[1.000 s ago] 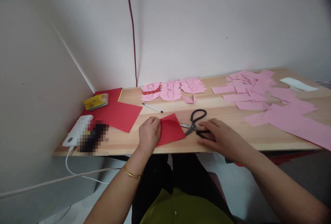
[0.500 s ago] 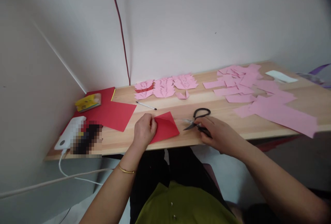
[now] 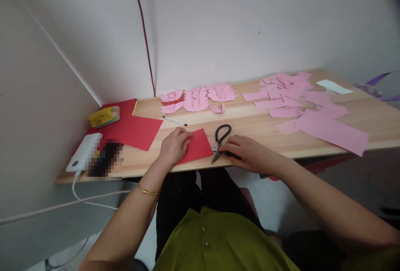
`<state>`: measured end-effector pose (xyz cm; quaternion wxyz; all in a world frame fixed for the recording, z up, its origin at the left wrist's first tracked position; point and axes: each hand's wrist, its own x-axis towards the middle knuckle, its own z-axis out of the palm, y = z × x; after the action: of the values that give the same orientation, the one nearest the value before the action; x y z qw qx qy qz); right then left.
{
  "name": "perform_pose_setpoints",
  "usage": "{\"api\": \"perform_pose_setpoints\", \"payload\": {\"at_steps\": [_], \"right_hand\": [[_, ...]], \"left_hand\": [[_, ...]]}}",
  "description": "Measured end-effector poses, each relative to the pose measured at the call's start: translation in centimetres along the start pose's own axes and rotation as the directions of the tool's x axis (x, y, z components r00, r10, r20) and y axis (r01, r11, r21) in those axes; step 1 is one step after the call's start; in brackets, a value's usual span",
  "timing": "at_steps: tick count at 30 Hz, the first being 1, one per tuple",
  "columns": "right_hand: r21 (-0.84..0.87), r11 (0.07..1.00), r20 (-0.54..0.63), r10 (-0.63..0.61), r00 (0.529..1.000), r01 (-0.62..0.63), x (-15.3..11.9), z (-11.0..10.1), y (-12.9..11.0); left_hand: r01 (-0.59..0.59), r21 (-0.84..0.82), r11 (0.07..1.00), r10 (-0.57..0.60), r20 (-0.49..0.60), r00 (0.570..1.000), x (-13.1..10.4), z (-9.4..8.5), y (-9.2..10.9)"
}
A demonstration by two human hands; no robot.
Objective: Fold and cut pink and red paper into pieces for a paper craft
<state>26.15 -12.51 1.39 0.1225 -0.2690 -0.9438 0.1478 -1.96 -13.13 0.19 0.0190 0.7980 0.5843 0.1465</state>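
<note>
A red paper piece lies near the table's front edge, its left side under the fingers of my left hand, which grips it there. My right hand is closed on the black-handled scissors, just right of the red paper. The blades are parted, one pointing down toward the front edge and one by the paper's right edge. One handle loop shows above my fingers; the other is mostly hidden under the hand.
Folded pink cutouts and a pen lie behind the paper. Pink scraps spread at right. Large red sheets, a yellow packet and a white power bank with a cable are at left.
My right hand has brought the scissors left, up to the red paper. The paper's raised flap now lies flatter, and my left hand's fingers have shifted over it.
</note>
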Motion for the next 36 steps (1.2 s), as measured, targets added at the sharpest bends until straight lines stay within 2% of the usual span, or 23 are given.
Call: {"api": "perform_pose_setpoints", "payload": {"at_steps": [3,5,7,11,19,28,36], "right_hand": [[-0.051,0.998,0.014,-0.019,1.0,0.02,-0.3,-0.2,0.0],[-0.075,0.997,0.004,-0.034,0.999,0.034,-0.4,-0.1,0.1],[-0.073,0.995,-0.026,-0.066,0.997,0.064,-0.5,0.2,0.1],[-0.022,0.991,-0.114,-0.135,0.984,0.133,-0.1,1.0,0.2],[0.05,0.985,-0.21,-0.154,0.965,0.168,-0.1,2.2,0.5],[-0.022,0.992,-0.235,-0.129,0.963,0.127,0.1,3.2,-1.1],[-0.027,0.99,-0.243,-0.142,0.96,0.14,0.4,3.3,-1.1]], "left_hand": [[-0.157,0.003,0.988,0.156,0.11,0.982,0.4,-0.6,-0.9],[-0.251,-0.022,0.968,0.252,0.103,0.962,0.5,-0.6,-1.6],[-0.298,-0.03,0.954,0.299,0.062,0.952,0.5,-0.3,-2.2],[-0.27,-0.035,0.962,0.27,0.013,0.963,0.1,0.5,-2.8],[-0.247,-0.043,0.968,0.248,0.028,0.968,0.0,0.6,-2.8],[-0.234,-0.023,0.972,0.235,0.034,0.971,0.0,0.7,-2.9],[-0.202,0.023,0.979,0.201,0.047,0.979,-0.5,0.5,-2.8]]}}
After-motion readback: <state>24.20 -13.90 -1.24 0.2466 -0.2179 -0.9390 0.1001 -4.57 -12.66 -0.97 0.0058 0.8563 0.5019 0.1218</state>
